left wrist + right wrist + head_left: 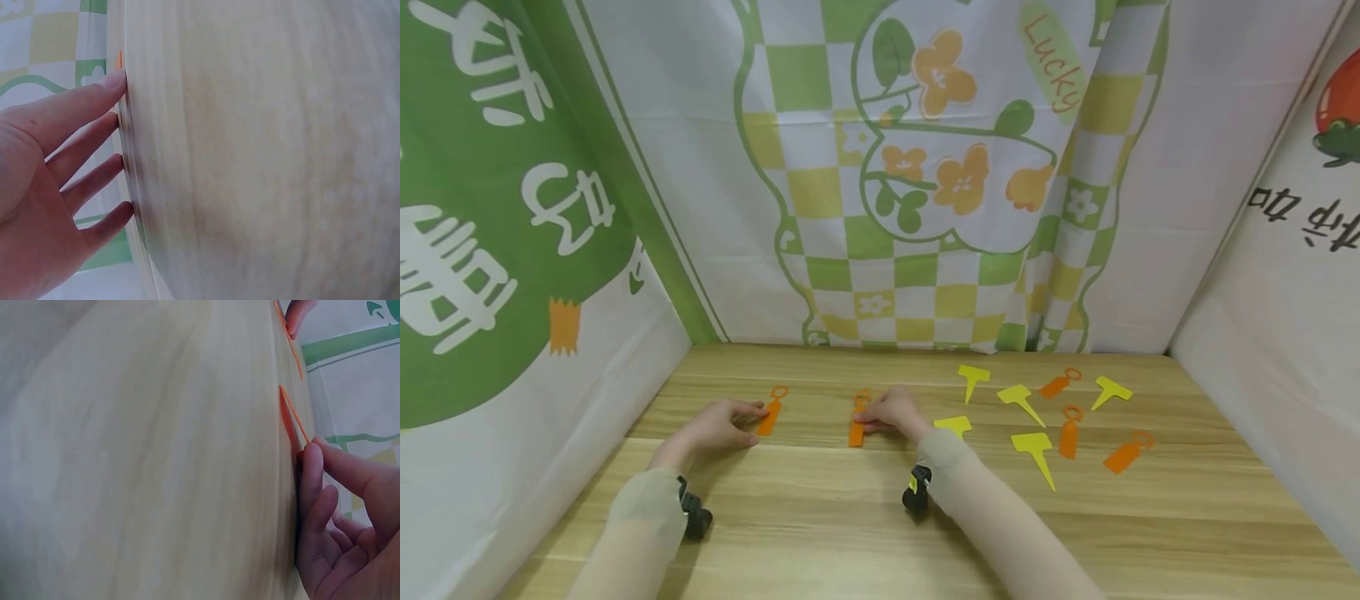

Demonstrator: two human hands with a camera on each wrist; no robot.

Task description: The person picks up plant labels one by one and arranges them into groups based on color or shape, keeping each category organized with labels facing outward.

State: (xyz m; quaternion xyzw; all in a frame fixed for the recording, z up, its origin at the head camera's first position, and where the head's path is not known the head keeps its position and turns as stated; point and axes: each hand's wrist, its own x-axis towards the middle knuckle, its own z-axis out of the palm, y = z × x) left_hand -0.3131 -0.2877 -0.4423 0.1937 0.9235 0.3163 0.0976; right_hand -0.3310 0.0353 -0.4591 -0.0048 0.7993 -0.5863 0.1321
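My right hand (895, 412) pinches a flat orange tag (856, 435) with a ring at its top between thumb and forefinger. In the right wrist view that tag (295, 417) tilts, one end close over the wood and a shadow beneath it. A similar orange tag (771, 419) lies flat to its left, where my left hand (721, 423) rests its fingertips at the tag's edge. The left wrist view shows that hand (56, 169) with fingers spread and fairly straight against the table; only a sliver of the orange tag (120, 59) shows past a fingertip.
On the right of the wooden table (820, 517) lie several yellow T-shaped plant labels (1032, 442) and three more orange tags (1068, 439), scattered at different angles. A printed cloth (820, 250) hangs along the back edge, with more cloth on both sides.
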